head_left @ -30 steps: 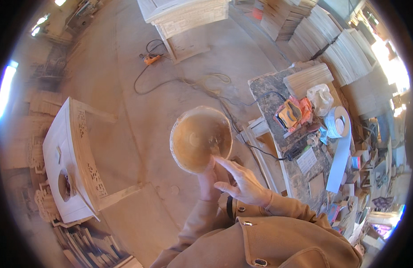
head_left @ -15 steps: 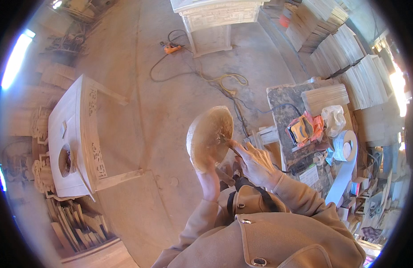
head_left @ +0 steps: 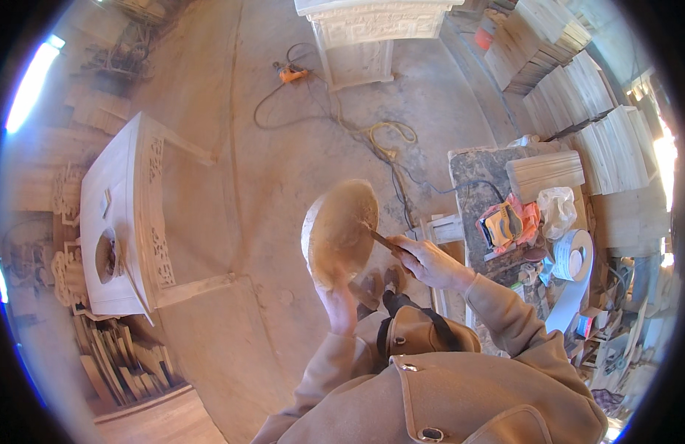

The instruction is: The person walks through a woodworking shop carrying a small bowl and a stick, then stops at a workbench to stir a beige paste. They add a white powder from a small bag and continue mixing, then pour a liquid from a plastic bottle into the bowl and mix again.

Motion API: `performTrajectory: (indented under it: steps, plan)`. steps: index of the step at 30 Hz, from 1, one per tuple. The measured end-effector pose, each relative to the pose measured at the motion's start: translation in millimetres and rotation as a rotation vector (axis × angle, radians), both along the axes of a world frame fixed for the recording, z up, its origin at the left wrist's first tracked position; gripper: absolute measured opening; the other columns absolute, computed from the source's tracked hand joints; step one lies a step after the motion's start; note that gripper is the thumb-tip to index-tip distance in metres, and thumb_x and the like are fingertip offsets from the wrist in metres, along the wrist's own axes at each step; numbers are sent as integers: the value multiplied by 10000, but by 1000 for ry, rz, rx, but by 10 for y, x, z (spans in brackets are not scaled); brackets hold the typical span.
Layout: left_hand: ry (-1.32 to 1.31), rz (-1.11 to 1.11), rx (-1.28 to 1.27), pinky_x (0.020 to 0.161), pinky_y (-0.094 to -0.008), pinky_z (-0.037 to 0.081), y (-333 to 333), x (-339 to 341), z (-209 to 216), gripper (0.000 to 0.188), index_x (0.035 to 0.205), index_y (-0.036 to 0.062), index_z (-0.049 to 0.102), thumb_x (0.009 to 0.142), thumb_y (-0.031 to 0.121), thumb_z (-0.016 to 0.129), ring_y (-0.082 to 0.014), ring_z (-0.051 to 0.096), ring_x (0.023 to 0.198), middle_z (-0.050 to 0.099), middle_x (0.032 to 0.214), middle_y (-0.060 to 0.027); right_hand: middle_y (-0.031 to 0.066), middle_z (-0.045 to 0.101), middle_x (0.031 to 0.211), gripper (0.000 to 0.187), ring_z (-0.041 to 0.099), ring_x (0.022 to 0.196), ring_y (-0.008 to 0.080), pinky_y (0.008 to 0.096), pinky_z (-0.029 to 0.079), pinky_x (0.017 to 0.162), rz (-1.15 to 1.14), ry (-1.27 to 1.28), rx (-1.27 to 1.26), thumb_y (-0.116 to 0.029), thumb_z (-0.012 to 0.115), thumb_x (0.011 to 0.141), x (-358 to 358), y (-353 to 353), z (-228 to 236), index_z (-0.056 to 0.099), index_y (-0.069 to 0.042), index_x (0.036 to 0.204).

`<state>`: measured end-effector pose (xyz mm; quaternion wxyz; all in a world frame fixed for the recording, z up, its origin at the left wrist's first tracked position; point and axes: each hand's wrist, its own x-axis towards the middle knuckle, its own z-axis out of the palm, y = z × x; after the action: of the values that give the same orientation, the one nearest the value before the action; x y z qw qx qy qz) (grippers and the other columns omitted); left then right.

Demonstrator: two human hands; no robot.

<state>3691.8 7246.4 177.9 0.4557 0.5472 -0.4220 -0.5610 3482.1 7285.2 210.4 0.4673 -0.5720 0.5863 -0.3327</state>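
A shallow, dusty bowl (head_left: 341,226) with a pale rim is held up in front of me, tilted. My left hand (head_left: 338,305) grips its near edge from below; most of those fingers are hidden behind it. My right hand (head_left: 434,264) is closed around a thin dark stick-like tool (head_left: 384,240). The tool's tip reaches into the bowl, by a small lump of material on the inner surface. What kind of tip it has is too small to tell.
A pale carved table (head_left: 98,192) with a round dish on it stands left. On the right, a dark workbench (head_left: 468,174) carries a yellow power sander (head_left: 501,224) and a paper roll (head_left: 575,255). Cables (head_left: 390,137) cross the floor near an orange power tool (head_left: 290,75). Boards are stacked far right.
My right hand has drawn slightly back to the right, and more of the dark tool now shows. The bowl has shifted a little left. The whole view has turned slightly.
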Motion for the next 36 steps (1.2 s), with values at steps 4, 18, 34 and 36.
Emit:
performTrajectory:
  steps: [4, 18, 34, 36]
  plan:
    - [7, 4, -4, 1068, -341, 367, 21, 49, -55, 479, 1411, -37, 419, 1032, 222, 552, -201, 471, 1252, 494, 1397, -110, 45, 540, 695, 359, 479, 477, 92, 245, 385, 438, 7, -388, 369, -198, 401, 1067, -64, 41, 35, 450, -76, 1401]
    - [46, -39, 115, 1090, -345, 352, -35, 178, 24, 517, 1442, -33, 403, 1025, 226, 563, -203, 450, 1289, 459, 1450, -99, 69, 560, 769, 455, 442, 501, 71, 196, 353, 425, -33, -869, 667, -314, 423, 1058, 171, 91, 100, 408, -82, 1449]
    - [206, 40, 198, 1050, -330, 388, 23, 251, 176, 487, 1419, 17, 419, 1004, 195, 602, -182, 484, 1242, 505, 1389, -73, 220, 560, 1151, 639, 625, 932, 375, 440, 483, 767, 152, 849, -215, -122, 640, 842, 490, 243, 77, 479, -196, 1456]
    - [191, 31, 174, 1019, -331, 401, 16, 269, 156, 461, 1389, 10, 445, 1002, 208, 599, -179, 499, 1200, 530, 1340, -78, 222, 557, 1141, 661, 629, 954, 389, 454, 485, 773, 104, 1010, -418, -128, 661, 819, 477, 208, 158, 483, -194, 1451]
